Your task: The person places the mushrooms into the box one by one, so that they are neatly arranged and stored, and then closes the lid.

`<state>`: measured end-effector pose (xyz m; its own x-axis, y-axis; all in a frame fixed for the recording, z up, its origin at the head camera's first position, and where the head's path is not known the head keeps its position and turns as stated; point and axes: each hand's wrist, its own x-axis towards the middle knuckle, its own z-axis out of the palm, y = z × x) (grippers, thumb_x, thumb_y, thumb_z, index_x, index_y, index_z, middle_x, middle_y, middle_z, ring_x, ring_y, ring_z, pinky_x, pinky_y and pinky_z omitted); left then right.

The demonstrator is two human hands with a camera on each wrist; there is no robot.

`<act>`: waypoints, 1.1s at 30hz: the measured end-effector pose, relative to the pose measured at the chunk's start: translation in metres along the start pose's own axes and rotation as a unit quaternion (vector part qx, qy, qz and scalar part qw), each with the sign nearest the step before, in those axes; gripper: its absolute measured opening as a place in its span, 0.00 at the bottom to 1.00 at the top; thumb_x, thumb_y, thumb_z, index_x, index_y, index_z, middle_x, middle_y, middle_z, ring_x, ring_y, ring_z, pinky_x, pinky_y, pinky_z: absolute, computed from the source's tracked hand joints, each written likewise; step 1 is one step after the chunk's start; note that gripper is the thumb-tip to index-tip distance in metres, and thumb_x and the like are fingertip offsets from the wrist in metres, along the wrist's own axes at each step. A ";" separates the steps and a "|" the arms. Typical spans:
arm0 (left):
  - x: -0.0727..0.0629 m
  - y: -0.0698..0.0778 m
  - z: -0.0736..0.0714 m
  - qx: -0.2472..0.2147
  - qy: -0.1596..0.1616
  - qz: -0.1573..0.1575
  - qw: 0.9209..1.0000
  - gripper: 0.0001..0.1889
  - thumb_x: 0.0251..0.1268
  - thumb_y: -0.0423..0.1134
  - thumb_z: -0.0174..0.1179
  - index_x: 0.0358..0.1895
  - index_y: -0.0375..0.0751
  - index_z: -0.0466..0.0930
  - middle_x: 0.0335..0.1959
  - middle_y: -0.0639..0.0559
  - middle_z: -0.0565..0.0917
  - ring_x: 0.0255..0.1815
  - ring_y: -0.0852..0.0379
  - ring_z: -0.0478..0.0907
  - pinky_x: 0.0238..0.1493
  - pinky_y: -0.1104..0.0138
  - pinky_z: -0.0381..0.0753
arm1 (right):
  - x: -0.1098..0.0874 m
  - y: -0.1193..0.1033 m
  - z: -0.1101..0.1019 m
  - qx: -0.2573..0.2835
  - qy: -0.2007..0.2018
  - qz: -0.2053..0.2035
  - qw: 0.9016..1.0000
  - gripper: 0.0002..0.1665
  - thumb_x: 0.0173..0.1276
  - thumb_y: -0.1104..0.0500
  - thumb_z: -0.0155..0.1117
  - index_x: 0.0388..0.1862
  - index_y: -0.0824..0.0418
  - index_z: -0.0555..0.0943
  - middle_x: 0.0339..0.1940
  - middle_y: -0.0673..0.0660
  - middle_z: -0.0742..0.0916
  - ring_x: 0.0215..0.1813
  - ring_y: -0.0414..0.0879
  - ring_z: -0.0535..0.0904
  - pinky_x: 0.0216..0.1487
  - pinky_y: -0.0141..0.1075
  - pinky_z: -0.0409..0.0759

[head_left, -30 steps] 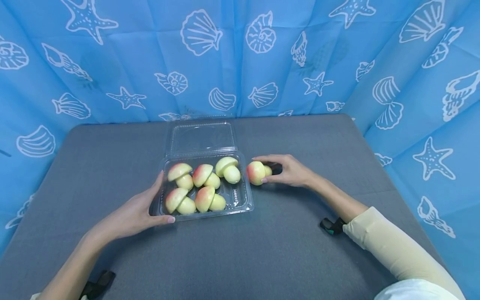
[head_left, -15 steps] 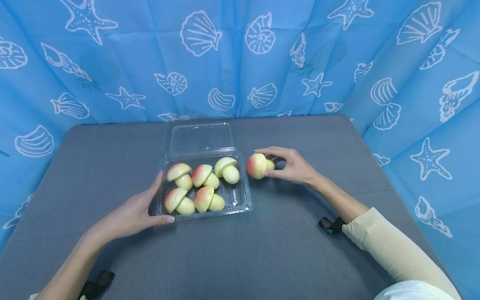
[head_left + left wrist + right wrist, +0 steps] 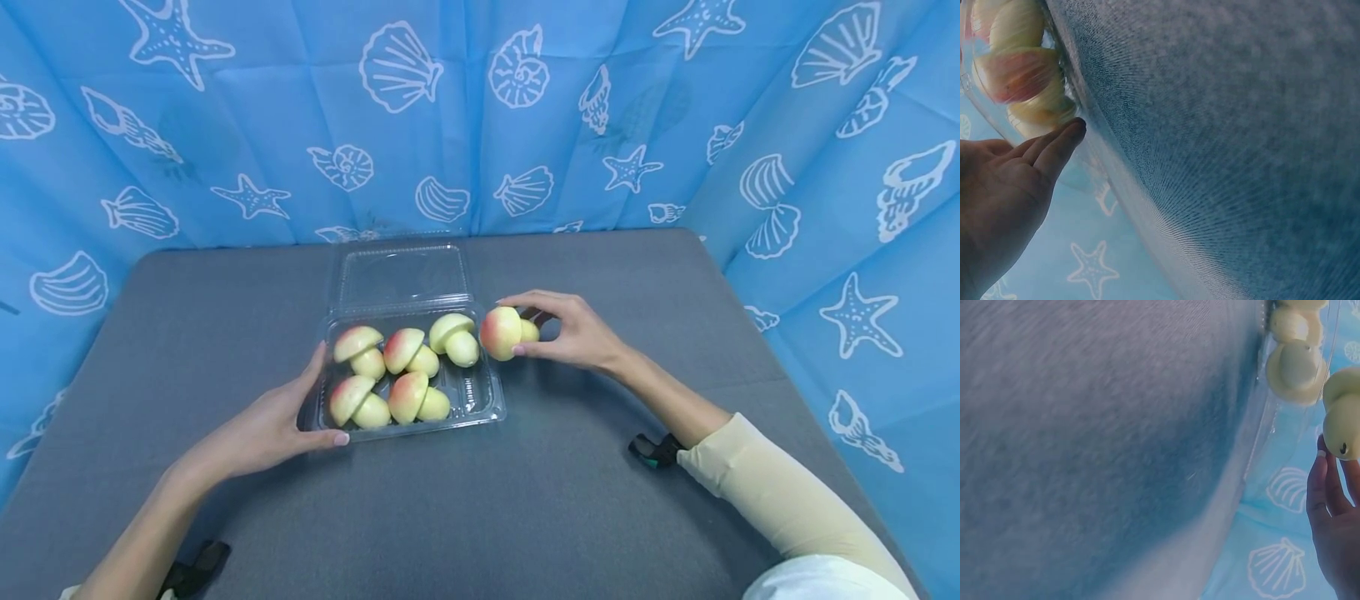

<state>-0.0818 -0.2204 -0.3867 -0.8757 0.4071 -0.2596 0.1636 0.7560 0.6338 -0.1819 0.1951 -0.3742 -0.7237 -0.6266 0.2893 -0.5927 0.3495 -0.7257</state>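
In the head view, my right hand (image 3: 579, 335) pinches a yellow mushroom (image 3: 501, 333) with a pink-blushed cap between thumb and fingers, its cap toward the box. It is at the right rim of a clear plastic box (image 3: 492, 408); whether they touch cannot be told. Several like mushrooms (image 3: 411, 397) lie inside, with a bare spot at the front right. My left hand (image 3: 270, 429) rests against the box's left side, thumb at its front edge. The left wrist view shows straight fingers (image 3: 1054, 153) touching the wall. In the right wrist view, the held mushroom's (image 3: 1341, 428) stem end shows.
The box's hinged clear lid (image 3: 405, 275) lies open toward the back. A grey cloth (image 3: 480, 517) covers the table. Blue curtains (image 3: 480, 117) printed with shells and starfish stand behind and at both sides. Black straps (image 3: 654, 451) are on the wrists.
My right hand has raised the mushroom slightly and carried it left toward the box's right rim. My left hand, the box and the mushrooms inside it have stayed put.
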 end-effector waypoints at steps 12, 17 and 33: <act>-0.001 0.002 0.000 0.003 -0.002 -0.007 1.000 0.67 0.54 0.69 0.66 0.80 0.44 0.24 0.78 0.29 0.47 0.75 0.29 0.52 0.68 0.36 0.58 | 0.007 -0.008 0.015 0.006 -0.020 -0.030 0.999 0.33 0.55 0.55 0.80 0.61 0.56 0.82 0.54 0.51 0.86 0.44 0.44 0.83 0.41 0.43 0.84; 0.000 0.001 0.000 0.001 -0.004 -0.010 1.000 0.67 0.54 0.68 0.66 0.80 0.45 0.23 0.78 0.30 0.48 0.75 0.29 0.52 0.68 0.36 0.58 | 0.009 -0.011 0.025 0.008 -0.014 -0.041 0.999 0.33 0.54 0.55 0.81 0.61 0.57 0.82 0.52 0.52 0.86 0.44 0.45 0.83 0.44 0.42 0.82; -0.001 0.001 0.000 0.001 -0.003 -0.006 1.000 0.67 0.55 0.68 0.66 0.80 0.46 0.23 0.78 0.30 0.48 0.75 0.29 0.52 0.67 0.36 0.60 | 0.018 -0.029 0.054 -0.021 0.014 -0.008 1.000 0.29 0.53 0.47 0.80 0.53 0.53 0.84 0.45 0.46 0.87 0.38 0.38 0.83 0.38 0.37 0.83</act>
<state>-0.0809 -0.2200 -0.3854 -0.8750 0.4009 -0.2713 0.1542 0.7621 0.6288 -0.1587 0.1362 -0.3813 -0.7228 -0.6135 0.3182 -0.6186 0.3689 -0.6937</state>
